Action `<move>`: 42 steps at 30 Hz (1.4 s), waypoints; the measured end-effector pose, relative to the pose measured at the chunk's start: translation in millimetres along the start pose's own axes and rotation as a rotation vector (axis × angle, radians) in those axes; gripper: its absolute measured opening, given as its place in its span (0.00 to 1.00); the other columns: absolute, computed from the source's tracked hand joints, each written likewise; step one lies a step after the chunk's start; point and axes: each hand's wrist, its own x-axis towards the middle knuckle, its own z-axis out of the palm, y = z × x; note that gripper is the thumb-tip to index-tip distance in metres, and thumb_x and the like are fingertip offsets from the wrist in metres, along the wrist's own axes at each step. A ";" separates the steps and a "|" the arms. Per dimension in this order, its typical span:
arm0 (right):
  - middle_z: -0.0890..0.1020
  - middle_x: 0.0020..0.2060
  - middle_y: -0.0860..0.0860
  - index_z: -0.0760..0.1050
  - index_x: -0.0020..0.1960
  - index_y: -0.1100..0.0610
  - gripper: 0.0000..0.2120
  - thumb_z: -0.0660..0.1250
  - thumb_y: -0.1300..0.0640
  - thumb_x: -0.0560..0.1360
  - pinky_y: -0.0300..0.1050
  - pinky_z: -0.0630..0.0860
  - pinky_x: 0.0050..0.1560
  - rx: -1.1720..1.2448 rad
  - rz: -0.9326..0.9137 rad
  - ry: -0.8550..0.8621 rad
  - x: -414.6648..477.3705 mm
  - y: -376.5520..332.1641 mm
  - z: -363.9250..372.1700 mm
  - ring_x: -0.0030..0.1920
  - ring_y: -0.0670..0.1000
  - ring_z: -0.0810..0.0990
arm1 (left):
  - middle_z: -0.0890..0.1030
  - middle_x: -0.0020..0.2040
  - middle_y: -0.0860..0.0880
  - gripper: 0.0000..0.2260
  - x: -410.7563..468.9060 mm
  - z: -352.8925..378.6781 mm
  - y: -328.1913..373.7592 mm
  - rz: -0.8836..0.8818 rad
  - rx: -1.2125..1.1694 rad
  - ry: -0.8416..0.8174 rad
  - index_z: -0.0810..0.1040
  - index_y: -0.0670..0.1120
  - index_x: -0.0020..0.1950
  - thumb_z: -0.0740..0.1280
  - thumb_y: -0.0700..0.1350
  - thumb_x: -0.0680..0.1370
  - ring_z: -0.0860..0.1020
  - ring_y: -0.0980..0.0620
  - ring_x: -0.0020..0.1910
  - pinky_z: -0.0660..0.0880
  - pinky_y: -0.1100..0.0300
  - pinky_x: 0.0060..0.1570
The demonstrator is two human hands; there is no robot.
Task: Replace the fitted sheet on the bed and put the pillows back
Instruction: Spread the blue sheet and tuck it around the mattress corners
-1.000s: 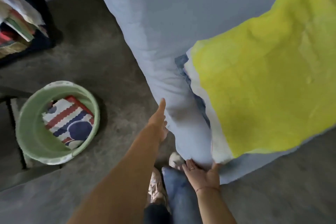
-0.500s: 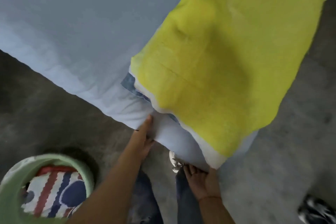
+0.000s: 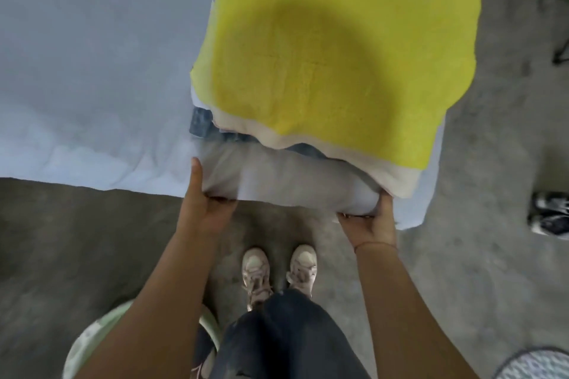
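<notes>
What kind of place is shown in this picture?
Probably a bedroom, though a plain one. A bed covered by a pale blue sheet fills the view, with a folded yellow blanket on it. The left hand and right hand grip the sheet's edge. A green basket sits on the bare grey floor.

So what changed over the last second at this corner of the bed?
The left hand went from lying flat against the side of the light blue fitted sheet to gripping its lower edge, fingers curled under. The right hand kept its hold under that edge near the corner. The yellow blanket stayed stacked on top.
</notes>
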 end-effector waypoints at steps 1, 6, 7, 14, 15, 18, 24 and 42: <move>0.82 0.58 0.55 0.77 0.62 0.53 0.42 0.83 0.50 0.50 0.57 0.70 0.66 0.012 -0.017 -0.025 -2.5 0.8 0.6 0.62 0.58 0.77 | 0.78 0.65 0.44 0.38 -0.2 -0.5 1.3 0.000 0.011 -0.034 0.73 0.46 0.70 0.78 0.59 0.64 0.78 0.43 0.63 0.73 0.45 0.63; 0.77 0.65 0.57 0.72 0.69 0.57 0.41 0.81 0.53 0.58 0.57 0.68 0.69 0.075 -0.104 -0.194 -3.8 -4.8 -1.0 0.68 0.59 0.72 | 0.71 0.72 0.42 0.38 2.5 0.3 12.8 0.001 0.020 -0.303 0.65 0.46 0.76 0.71 0.62 0.72 0.71 0.42 0.70 0.66 0.41 0.69; 0.76 0.66 0.58 0.70 0.71 0.58 0.44 0.82 0.54 0.58 0.57 0.67 0.69 0.080 -0.098 -0.231 -3.0 -5.4 2.9 0.68 0.59 0.72 | 0.70 0.72 0.42 0.37 2.6 1.5 14.1 0.007 0.043 -0.318 0.64 0.46 0.76 0.70 0.62 0.73 0.70 0.42 0.71 0.66 0.41 0.69; 0.78 0.63 0.58 0.74 0.66 0.61 0.45 0.85 0.62 0.51 0.59 0.68 0.68 0.123 -0.112 -0.360 1.0 -10.2 3.1 0.65 0.58 0.75 | 0.75 0.68 0.41 0.44 9.0 15.2 30.0 0.033 0.029 -0.271 0.71 0.45 0.72 0.84 0.48 0.59 0.75 0.41 0.66 0.69 0.40 0.66; 0.80 0.60 0.58 0.74 0.65 0.61 0.45 0.85 0.62 0.50 0.59 0.69 0.66 0.121 -0.126 -0.366 3.4 -11.2 1.7 0.62 0.57 0.78 | 0.76 0.67 0.42 0.44 12.0 13.5 30.1 0.051 0.030 -0.276 0.72 0.45 0.71 0.84 0.48 0.57 0.75 0.42 0.66 0.69 0.41 0.66; 0.82 0.55 0.57 0.75 0.62 0.61 0.42 0.85 0.64 0.49 0.58 0.73 0.62 0.121 -0.137 -0.401 10.8 -10.2 -9.9 0.55 0.55 0.82 | 0.77 0.67 0.43 0.43 20.8 -3.7 22.1 0.069 0.077 -0.302 0.74 0.44 0.69 0.85 0.47 0.56 0.75 0.44 0.66 0.69 0.43 0.67; 0.81 0.58 0.57 0.79 0.60 0.58 0.40 0.82 0.69 0.48 0.61 0.71 0.62 0.064 -0.078 -0.300 29.6 -1.4 -46.9 0.59 0.57 0.80 | 0.79 0.64 0.43 0.47 34.8 -31.1 1.8 0.058 0.099 -0.168 0.75 0.42 0.66 0.87 0.44 0.49 0.78 0.46 0.63 0.73 0.46 0.64; 0.67 0.71 0.59 0.64 0.73 0.56 0.29 0.65 0.46 0.77 0.56 0.62 0.69 -0.240 0.472 0.007 -74.8 163.6 60.4 0.73 0.57 0.64 | 0.64 0.76 0.44 0.37 -25.6 -58.1 149.0 0.123 -0.075 0.239 0.60 0.47 0.77 0.60 0.68 0.75 0.65 0.42 0.74 0.63 0.46 0.72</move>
